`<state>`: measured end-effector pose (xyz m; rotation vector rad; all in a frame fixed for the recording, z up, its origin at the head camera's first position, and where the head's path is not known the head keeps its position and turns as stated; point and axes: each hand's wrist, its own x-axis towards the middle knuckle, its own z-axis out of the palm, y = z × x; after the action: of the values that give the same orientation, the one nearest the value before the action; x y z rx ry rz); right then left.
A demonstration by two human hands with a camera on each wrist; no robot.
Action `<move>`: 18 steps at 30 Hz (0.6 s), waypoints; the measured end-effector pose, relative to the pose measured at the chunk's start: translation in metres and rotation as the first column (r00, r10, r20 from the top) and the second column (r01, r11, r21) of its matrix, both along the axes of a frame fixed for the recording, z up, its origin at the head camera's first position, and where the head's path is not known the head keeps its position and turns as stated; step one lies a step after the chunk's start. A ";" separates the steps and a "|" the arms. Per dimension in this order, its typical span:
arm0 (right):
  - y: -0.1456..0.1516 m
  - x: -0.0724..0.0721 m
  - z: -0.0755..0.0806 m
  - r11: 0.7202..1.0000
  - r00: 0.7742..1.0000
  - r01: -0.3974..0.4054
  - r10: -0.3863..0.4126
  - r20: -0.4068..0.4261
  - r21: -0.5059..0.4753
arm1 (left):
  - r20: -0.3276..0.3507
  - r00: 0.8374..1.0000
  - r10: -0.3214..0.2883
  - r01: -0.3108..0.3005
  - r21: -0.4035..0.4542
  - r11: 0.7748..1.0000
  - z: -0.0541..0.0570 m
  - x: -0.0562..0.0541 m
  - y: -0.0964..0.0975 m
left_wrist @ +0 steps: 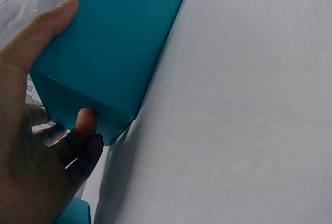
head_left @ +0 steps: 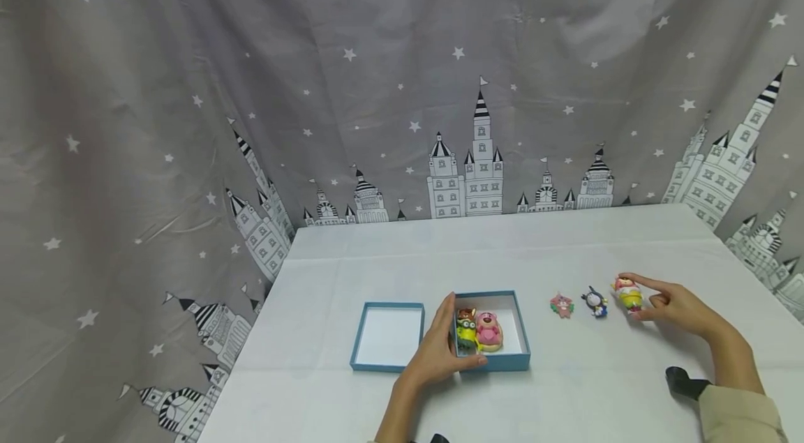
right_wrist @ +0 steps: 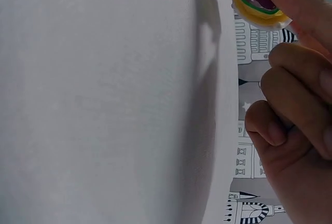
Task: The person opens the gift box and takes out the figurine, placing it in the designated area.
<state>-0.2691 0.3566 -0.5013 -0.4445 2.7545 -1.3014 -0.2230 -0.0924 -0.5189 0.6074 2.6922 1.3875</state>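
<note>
My left hand grips the left end of an open blue box, thumb along its front wall and fingers at its left side. Inside lie a pink bear figurine, a yellow-green one-piece goggled figurine and a brown-headed figurine. The left wrist view shows the box's teal outer wall up close. Over at the right, my right hand pinches a small figurine with a pinkish top and yellow body between thumb and index finger. Its purple and yellow underside shows in the right wrist view.
A shallow blue-rimmed lid with a white inside lies left of the box. Between box and right hand are a pink star-shaped figurine and a dark-eared figurine. A grey castle-print curtain hangs behind the white table.
</note>
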 end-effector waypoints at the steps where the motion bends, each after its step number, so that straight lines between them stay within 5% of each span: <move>1: 0.001 0.000 0.000 1.000 1.000 0.000 0.000 0.011 0.006 | -0.002 1.000 -0.003 0.003 0.001 1.000 0.000 0.000 0.000; 18: 0.003 0.002 -0.004 1.000 0.998 -0.026 0.025 0.054 0.016 | 0.007 1.000 0.003 -0.003 0.009 1.000 0.001 0.001 0.000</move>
<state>-0.2675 0.3594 -0.5049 -0.4357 2.7044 -1.2646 -0.2219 -0.0927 -0.5183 0.5985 2.6839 1.4003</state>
